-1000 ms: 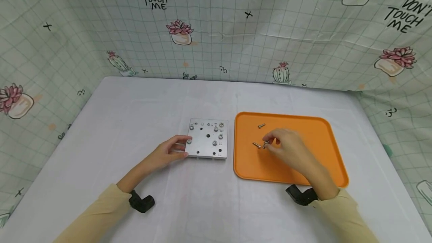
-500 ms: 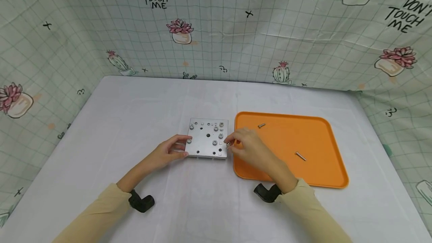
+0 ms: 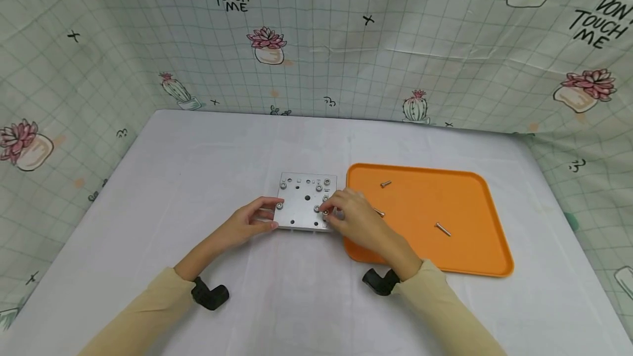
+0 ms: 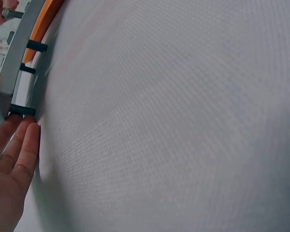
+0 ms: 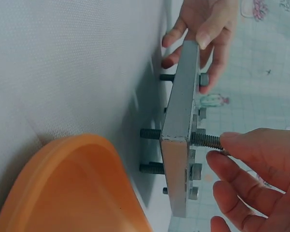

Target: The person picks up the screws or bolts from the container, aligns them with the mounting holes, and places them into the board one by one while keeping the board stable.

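A square metal plate (image 3: 301, 202) with holes and several socket-head bolts stands raised off the white table, bolt shanks sticking out below. My left hand (image 3: 249, 218) grips its left edge; the right wrist view shows that thumb at the plate's edge and fingers around it. Over the plate's right side, my right hand (image 3: 353, 216) pinches another bolt (image 5: 206, 140) between thumb and forefinger. The threaded end of this bolt is right at the plate's upper face, its shank about square to the plate. Its head is mostly covered by the fingertips.
Right of the plate lies an orange tray (image 3: 465, 257). It holds a short bolt (image 3: 386, 184), a longer bolt (image 3: 443, 229) and one more bolt (image 3: 379, 212) partly behind my right hand. A patterned cloth (image 3: 316, 43) hangs behind the table.
My right hand has moved left from the tray to the plate, carrying a bolt. The tray's right-hand bolt has come out from behind my right arm. My left hand stays at the plate.
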`<state>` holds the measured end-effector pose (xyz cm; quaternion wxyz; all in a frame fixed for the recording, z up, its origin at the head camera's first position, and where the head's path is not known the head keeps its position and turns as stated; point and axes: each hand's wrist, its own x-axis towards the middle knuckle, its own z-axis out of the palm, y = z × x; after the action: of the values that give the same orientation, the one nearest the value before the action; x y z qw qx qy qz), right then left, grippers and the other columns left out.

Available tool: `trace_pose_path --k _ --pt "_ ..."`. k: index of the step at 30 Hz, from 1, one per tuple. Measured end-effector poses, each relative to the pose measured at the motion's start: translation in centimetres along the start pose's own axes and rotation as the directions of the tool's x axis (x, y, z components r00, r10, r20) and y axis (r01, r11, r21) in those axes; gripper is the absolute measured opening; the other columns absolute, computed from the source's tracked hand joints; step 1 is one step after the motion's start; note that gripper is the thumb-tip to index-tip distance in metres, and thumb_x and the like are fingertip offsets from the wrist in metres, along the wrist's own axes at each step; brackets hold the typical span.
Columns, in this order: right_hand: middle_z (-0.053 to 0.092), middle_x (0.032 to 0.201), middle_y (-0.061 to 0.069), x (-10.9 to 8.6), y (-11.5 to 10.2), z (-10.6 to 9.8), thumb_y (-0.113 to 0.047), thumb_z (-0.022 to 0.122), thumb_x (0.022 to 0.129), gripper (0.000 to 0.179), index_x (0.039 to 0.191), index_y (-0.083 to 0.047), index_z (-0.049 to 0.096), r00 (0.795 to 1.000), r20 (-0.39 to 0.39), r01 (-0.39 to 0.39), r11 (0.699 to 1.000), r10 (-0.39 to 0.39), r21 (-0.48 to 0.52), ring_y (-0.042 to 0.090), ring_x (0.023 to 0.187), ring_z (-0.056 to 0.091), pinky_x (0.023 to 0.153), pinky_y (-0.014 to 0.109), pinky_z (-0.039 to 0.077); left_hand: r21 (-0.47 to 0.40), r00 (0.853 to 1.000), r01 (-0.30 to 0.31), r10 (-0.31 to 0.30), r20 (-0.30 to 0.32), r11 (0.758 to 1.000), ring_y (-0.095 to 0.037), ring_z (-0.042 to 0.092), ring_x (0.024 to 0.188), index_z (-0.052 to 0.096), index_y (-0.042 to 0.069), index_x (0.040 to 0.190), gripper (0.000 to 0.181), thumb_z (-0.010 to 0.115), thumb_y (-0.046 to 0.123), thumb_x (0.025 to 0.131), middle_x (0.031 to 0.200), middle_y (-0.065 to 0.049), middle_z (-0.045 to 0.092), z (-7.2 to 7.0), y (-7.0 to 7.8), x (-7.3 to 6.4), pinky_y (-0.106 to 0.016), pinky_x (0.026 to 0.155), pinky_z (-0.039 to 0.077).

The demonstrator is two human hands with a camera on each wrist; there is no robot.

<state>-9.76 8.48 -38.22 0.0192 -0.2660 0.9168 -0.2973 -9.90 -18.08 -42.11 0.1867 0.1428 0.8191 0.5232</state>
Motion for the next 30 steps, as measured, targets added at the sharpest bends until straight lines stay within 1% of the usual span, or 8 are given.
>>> trace_pose_path --k 5,12,16,24,30 --pt "0.062 0.091 -0.003 0.05 -0.12 0.0 -0.012 0.062 0.083 0.012 0.092 -0.014 0.069 1.0 0.014 -0.002 1.0 0.002 -0.012 0.013 0.091 0.049 0.085 0.033 0.036 0.006 1.0 -0.008 0.008 0.0 1.0 -0.027 0.054 0.109 0.045 0.012 0.131 0.051 0.064 0.015 0.084 0.13 -0.013 0.047 -0.04 0.06 -0.08 -0.024 0.084 0.048" --pt "0.063 0.09 -0.005 0.07 -0.09 -0.17 -0.013 0.061 0.084 0.012 0.091 -0.014 0.07 1.0 0.03 0.006 0.998 -0.004 -0.057 0.013 0.09 0.051 0.084 0.031 0.037 0.006 1.0 0.009 -0.009 -0.001 1.0 -0.027 0.053 0.11 0.045 0.013 0.131 0.051 0.065 0.017 0.084 0.131 -0.013 0.047 -0.13 0.42 -0.12 -0.028 0.086 0.047" --pt "0.064 0.09 -0.005 0.02 -0.13 -0.33 -0.015 0.06 0.085 0.012 0.091 -0.015 0.07 0.999 0.039 0.006 0.998 -0.003 -0.058 0.013 0.091 0.052 0.085 0.032 0.037 0.013 1.0 0.009 -0.009 -0.003 1.0 -0.027 0.053 0.11 0.045 0.013 0.131 0.051 0.064 0.018 0.084 0.131 -0.013 0.047 -0.18 0.59 -0.08 -0.028 0.086 0.047" --pt "0.063 0.086 -0.006 0.3 0.06 0.26 -0.015 0.064 0.083 0.008 0.086 -0.016 0.072 1.0 0.008 0.01 0.993 -0.009 -0.121 0.013 0.086 0.051 0.081 0.03 0.037 0.012 1.0 0.018 -0.018 -0.005 1.0 -0.026 0.054 0.109 0.045 0.013 0.131 0.052 0.065 0.017 0.084 0.131 -0.012 0.047 -0.14 0.66 0.03 -0.027 0.085 0.048" --pt "0.062 0.085 -0.007 0.22 0.08 0.36 -0.015 0.065 0.082 0.009 0.086 -0.017 0.073 1.0 0.017 -0.013 0.994 0.015 -0.111 0.012 0.084 0.051 0.078 0.028 0.035 0.017 1.0 0.015 -0.015 -0.001 1.0 -0.026 0.054 0.108 0.045 0.013 0.131 0.051 0.065 0.017 0.084 0.131 -0.013 0.047 -0.03 0.45 0.1 -0.026 0.084 0.047"
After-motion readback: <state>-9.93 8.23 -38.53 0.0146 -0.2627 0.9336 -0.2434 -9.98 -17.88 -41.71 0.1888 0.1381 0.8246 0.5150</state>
